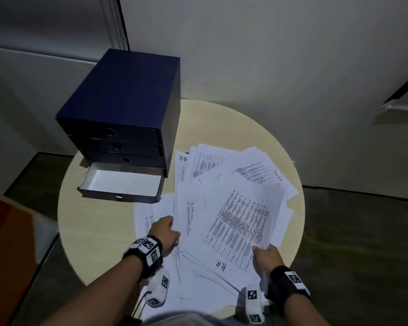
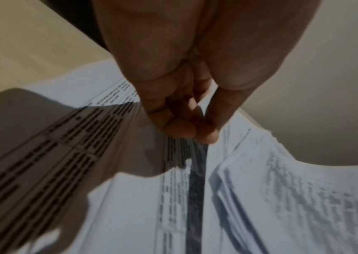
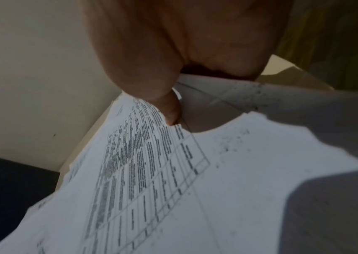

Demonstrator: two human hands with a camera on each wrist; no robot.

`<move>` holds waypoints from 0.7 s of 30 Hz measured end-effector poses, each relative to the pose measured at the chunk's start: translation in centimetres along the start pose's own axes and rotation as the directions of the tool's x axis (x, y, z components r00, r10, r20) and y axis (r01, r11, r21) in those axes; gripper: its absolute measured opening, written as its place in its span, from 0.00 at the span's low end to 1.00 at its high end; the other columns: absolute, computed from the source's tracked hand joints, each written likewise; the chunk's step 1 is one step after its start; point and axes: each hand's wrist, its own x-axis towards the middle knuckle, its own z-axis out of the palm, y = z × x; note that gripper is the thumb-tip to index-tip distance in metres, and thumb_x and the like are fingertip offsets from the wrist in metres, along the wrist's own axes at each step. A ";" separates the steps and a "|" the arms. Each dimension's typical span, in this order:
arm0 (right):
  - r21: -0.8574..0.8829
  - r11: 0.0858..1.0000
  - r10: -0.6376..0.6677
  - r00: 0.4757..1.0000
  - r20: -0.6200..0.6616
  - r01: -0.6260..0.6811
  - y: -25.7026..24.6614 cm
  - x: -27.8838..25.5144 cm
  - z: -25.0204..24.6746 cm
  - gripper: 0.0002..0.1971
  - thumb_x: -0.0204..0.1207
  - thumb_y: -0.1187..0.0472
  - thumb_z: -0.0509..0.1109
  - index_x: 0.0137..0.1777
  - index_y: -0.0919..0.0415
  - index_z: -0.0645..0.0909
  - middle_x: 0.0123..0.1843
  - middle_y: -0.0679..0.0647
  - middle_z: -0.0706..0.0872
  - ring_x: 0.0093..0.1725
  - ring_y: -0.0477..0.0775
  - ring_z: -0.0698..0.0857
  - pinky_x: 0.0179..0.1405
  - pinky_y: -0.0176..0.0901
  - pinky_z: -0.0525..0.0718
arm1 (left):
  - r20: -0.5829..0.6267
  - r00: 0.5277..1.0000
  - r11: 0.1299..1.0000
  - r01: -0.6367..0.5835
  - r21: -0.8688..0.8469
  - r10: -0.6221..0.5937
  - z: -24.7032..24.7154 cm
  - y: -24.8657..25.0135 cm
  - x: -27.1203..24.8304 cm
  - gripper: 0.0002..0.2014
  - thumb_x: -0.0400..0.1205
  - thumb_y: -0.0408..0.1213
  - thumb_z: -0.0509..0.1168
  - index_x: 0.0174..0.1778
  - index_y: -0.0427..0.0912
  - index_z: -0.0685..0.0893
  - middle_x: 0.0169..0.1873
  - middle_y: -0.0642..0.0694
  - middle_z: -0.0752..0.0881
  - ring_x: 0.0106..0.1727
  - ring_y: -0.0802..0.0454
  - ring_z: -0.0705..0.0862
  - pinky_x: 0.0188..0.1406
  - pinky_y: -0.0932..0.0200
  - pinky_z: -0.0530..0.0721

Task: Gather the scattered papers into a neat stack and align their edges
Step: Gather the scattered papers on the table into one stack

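Many white printed papers (image 1: 224, 208) lie fanned and overlapping across the right half of a round beige table (image 1: 97, 231); two sheets bear a handwritten "H.R." My left hand (image 1: 169, 229) grips the left edge of a bunch of sheets. In the left wrist view its thumb and fingertips (image 2: 191, 132) pinch together on paper edges (image 2: 173, 154). My right hand (image 1: 263, 254) holds the near corner of the top printed sheet (image 1: 240, 222), which is lifted off the pile. The right wrist view shows the thumb (image 3: 169, 110) pressed on that sheet (image 3: 173, 180), with the fingers hidden beneath it.
A dark blue box of drawers (image 1: 127, 102) stands at the table's back left, its bottom drawer (image 1: 123, 182) pulled out and showing a white inside. Some sheets overhang the near table edge (image 1: 198, 300). Walls stand close behind; the floor is dark.
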 end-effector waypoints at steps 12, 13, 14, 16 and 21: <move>-0.161 0.987 0.011 1.000 0.023 -0.008 -0.5 0.2 0.0 0.15 0.86 0.55 0.64 0.62 0.68 0.76 0.41 0.57 0.82 0.39 0.56 0.81 0.38 0.45 0.77 | -0.057 0.995 0.975 -0.062 0.215 0.076 -2.2 2.4 1.0 0.17 0.80 0.48 0.69 0.35 0.42 0.73 0.30 0.48 0.80 0.31 0.50 0.78 0.27 0.61 0.69; -0.160 0.987 0.008 1.000 0.018 -0.005 -0.5 0.2 0.0 0.13 0.87 0.55 0.64 0.60 0.67 0.76 0.41 0.57 0.82 0.39 0.56 0.80 0.41 0.46 0.77 | -0.085 0.992 0.962 -0.073 0.265 0.098 -1.9 2.8 0.9 0.17 0.81 0.43 0.69 0.33 0.42 0.70 0.29 0.48 0.77 0.30 0.50 0.76 0.25 0.61 0.67; -0.159 0.987 0.008 1.000 0.015 -0.006 -0.5 0.2 0.0 0.11 0.86 0.56 0.64 0.58 0.65 0.75 0.41 0.56 0.82 0.39 0.56 0.80 0.44 0.46 0.78 | -0.119 0.984 0.946 -0.086 0.314 0.129 -1.6 3.2 0.8 0.17 0.81 0.39 0.67 0.32 0.42 0.67 0.28 0.48 0.75 0.28 0.50 0.74 0.24 0.61 0.66; -0.163 0.987 0.007 1.000 0.019 -0.004 -0.5 0.2 0.0 0.12 0.86 0.55 0.64 0.59 0.65 0.75 0.42 0.56 0.82 0.42 0.58 0.82 0.47 0.46 0.78 | -0.166 0.965 0.922 -0.131 0.364 0.203 -1.0 4.3 0.3 0.13 0.82 0.33 0.62 0.34 0.42 0.67 0.30 0.47 0.75 0.28 0.49 0.73 0.26 0.60 0.69; -0.155 0.988 0.006 1.000 0.021 -0.002 -0.3 0.6 0.0 0.12 0.86 0.56 0.64 0.61 0.65 0.75 0.44 0.57 0.83 0.42 0.57 0.82 0.45 0.46 0.78 | -0.298 0.867 0.872 -0.257 0.416 0.398 -2.0 7.7 -0.2 0.04 0.82 0.27 0.56 0.43 0.37 0.73 0.39 0.36 0.83 0.41 0.35 0.83 0.35 0.49 0.81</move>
